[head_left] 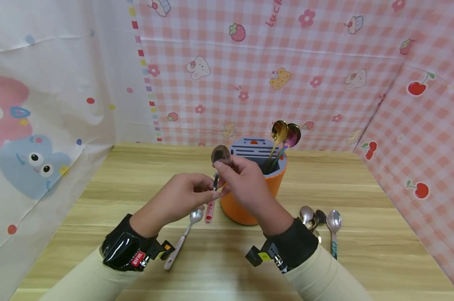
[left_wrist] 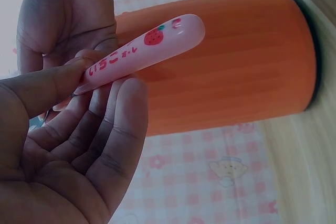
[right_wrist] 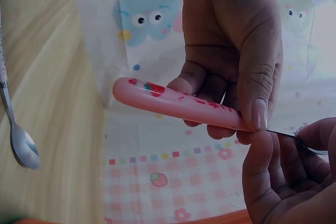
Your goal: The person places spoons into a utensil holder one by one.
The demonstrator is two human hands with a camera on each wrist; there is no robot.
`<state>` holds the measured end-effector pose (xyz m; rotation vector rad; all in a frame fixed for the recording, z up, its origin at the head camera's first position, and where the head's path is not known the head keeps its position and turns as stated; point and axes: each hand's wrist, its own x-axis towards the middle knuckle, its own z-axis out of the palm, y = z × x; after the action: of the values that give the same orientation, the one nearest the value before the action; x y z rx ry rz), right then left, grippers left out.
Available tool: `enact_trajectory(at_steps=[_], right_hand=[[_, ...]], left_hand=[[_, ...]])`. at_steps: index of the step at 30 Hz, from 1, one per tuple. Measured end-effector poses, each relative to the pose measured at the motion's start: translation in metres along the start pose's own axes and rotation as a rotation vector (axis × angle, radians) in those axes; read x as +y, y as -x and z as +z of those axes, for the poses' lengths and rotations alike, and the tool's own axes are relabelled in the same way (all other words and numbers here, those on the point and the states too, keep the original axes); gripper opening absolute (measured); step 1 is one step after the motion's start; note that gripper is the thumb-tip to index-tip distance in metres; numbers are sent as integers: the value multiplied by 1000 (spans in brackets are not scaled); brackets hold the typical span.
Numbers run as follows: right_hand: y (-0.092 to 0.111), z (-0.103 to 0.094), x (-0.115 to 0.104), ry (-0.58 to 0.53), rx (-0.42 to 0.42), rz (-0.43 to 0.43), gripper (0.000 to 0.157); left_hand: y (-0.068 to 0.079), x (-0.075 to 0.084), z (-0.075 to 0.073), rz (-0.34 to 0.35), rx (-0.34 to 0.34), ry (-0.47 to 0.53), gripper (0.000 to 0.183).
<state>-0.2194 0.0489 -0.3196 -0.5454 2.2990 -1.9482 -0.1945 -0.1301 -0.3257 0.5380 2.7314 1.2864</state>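
Note:
Both hands hold one spoon (head_left: 221,154) with a metal bowl and a pink, strawberry-printed handle (left_wrist: 152,45). My left hand (head_left: 181,194) pinches it between thumb and fingers where handle meets metal neck. My right hand (head_left: 245,184) grips it near the bowl, which points up; the handle's end points down. Just behind the spoon stands an orange utensil holder (head_left: 273,184) with a grey slotted top. A gold spoon (head_left: 279,132) and a rainbow-purple spoon (head_left: 292,136) stand in its open compartment, bowls up.
A spoon with a pale patterned handle (head_left: 179,246) lies on the wooden table (head_left: 129,167) below my left hand. Right of my right wrist lie several spoons, one with a teal patterned handle (head_left: 334,234). Cloth with a pink check (head_left: 227,96) hangs behind.

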Motion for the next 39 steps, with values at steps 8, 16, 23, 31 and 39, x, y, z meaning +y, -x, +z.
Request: enact_trajectory(at_steps=[8,16,23,31,39], right_hand=[[-2,-15,-9,22,43,-13,28],[-6,-35,-16,54,96,-79,32],[-8,-53,-28,106,143,-72,33],[-12,-69,-36,141,188,-143,32],[-14,-79,-46,168,235,-172,35]], left_hand=[[-12,15,2,17,-6,22,7],[-27,30,5,49,30,1,10],[-37,47,5,46,23,16,23],[-52,60,4,98,46,50,21],[-65,68,4,139,75,96,22]])
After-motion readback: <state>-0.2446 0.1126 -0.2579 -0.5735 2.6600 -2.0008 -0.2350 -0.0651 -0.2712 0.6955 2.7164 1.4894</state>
